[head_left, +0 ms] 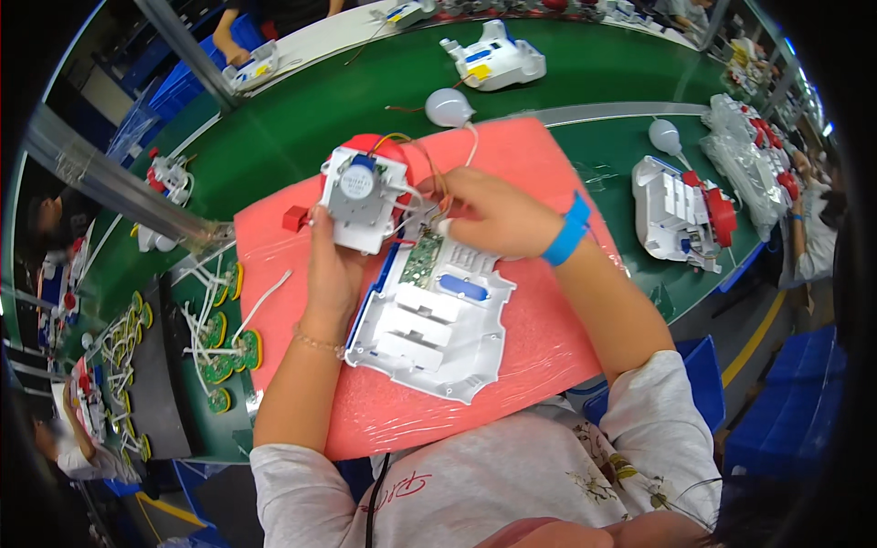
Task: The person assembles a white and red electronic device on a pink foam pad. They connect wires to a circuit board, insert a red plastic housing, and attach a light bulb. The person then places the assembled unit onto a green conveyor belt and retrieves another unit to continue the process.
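Observation:
My left hand (331, 269) is closed around the side of a white plastic motor unit (370, 219), with a round silver motor on top and a red part behind it. A white housing shell (475, 352) lies below it, carrying a green circuit board (421, 262) and a blue oval piece (464, 287). My right hand (502, 215), a blue band on its wrist, has its fingers pinched on the wires (438, 190) between motor unit and board. The fingertips are partly hidden among the wires. A small red block (295, 218) sticks out left of the motor unit.
Everything rests on a pink foam mat (557, 329) over a green table. Wired green boards (217, 331) lie left. A half-built housing (671, 210) stands right, another (498, 59) at the back near a white balloon-like bulb (449, 108). A metal post (137, 187) rises left; other people work around.

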Motion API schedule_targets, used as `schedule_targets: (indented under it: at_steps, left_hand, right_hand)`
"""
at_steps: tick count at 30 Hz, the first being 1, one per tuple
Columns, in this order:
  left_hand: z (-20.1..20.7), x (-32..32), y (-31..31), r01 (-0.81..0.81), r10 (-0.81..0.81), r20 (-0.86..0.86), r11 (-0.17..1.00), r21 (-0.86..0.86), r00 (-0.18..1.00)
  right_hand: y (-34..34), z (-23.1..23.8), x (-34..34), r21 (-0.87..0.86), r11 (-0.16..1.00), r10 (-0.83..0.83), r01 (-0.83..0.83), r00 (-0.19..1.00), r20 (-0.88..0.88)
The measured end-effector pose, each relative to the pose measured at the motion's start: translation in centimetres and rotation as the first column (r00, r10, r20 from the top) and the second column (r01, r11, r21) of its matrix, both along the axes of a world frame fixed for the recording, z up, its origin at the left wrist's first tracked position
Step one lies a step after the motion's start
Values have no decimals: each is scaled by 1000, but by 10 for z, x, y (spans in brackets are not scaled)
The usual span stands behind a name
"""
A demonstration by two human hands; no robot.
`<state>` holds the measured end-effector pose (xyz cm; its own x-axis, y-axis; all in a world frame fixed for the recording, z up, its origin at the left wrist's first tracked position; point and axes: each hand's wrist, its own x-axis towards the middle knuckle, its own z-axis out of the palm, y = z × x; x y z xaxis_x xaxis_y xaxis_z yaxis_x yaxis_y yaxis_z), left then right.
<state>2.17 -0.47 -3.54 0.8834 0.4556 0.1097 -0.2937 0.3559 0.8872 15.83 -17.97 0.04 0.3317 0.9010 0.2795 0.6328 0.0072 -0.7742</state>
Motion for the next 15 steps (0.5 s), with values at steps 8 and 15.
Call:
schedule_targets:
  at_steps: [8,15]
  left_hand:
    - [11,-5,-10,-11,12,-11,995,98,1000]
    - [12,-8,-18,-121,125,-4,968,218,992]
  right_hand:
    - [20,-10,-25,-73,947,-299,313,942,154]
    - [18,-10,-24,-22,932,-341,361,897,281]
